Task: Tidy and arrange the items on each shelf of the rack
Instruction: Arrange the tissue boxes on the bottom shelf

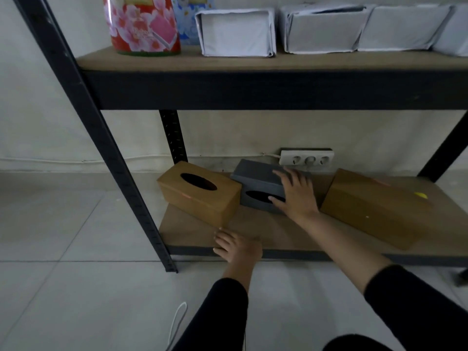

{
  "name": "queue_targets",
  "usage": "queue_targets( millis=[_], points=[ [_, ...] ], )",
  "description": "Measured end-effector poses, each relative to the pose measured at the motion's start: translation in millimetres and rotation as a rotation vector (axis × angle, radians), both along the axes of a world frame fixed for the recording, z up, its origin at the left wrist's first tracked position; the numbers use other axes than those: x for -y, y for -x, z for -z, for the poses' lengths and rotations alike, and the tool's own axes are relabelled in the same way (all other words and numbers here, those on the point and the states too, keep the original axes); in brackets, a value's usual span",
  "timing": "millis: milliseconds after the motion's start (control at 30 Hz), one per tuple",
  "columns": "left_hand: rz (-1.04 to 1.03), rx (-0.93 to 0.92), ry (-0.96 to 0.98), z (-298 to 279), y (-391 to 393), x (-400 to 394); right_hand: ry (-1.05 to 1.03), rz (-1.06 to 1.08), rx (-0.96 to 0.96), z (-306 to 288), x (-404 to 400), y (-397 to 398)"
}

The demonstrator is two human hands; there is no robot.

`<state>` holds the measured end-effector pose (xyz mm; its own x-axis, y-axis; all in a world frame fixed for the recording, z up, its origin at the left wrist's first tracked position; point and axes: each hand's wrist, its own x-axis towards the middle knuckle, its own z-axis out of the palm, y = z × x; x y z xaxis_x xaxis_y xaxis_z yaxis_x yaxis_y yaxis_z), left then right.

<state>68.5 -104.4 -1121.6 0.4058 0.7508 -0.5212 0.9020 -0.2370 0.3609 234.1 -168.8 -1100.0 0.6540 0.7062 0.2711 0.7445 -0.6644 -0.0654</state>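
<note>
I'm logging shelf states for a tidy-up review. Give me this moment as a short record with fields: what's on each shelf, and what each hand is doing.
upper shelf: floral tin, blue floral item behind it, row of white wrapped packs
bottom shelf: brown tissue box at left, grey tissue box in the middle, lying on its side, brown box at right, all at skewed angles
right hand: grips the grey tissue box
left hand: rests on the shelf's front edge, holding nothing
behind: white power strip

The right hand (pixel 295 196) covers the right end of the grey tissue box (pixel 258 184). The red floral tin (pixel 144 26) and the white wrapped packets (pixel 326 29) are cut off by the top edge.
</note>
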Motion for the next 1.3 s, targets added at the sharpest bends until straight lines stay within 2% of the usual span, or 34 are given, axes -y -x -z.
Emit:
queue_targets(
  millis=[67, 267, 467, 533, 733, 833, 1067, 1200, 1300],
  points=[
    [0.034, -0.042, -0.033, 3.0, 0.5, 2.9, 0.087, 0.006, -0.007, -4.3, -3.6, -6.7],
    [0.096, -0.077, -0.061, 12.0, -2.9, 6.9, 0.072, -0.07, -0.016, -26.1, -7.2, -32.9],
    [0.141, -0.095, -0.098, 15.0, -4.0, 7.9, 0.099, -0.028, -0.203, -43.1, -15.8, -72.4],
    [0.147, -0.101, -0.111, 16.8, -5.3, 9.4, 0.119, -0.046, -0.321, -41.2, -21.3, -76.2],
    [0.197, -0.101, -0.151, 18.5, -7.1, 14.7, 0.0, -0.026, -0.533, -37.2, -33.3, -66.1],
    [0.235, -0.099, -0.156, 16.5, -9.1, 19.0, -0.089, -0.007, -0.541, -35.6, -30.3, -58.3],
    [0.367, 0.057, -0.148, 3.1, -24.8, 42.6, -0.098, 0.186, -0.254, -62.2, 45.3, -52.0],
    [0.537, 0.148, -0.103, -9.8, -38.7, 70.1, -0.097, 0.46, -0.315, -74.5, 119.0, -70.4],
    [0.697, 0.228, -0.09, -10.1, -45.7, 90.1, 0.004, 0.544, -0.442, -75.3, 169.9, -78.9]
  ],
)
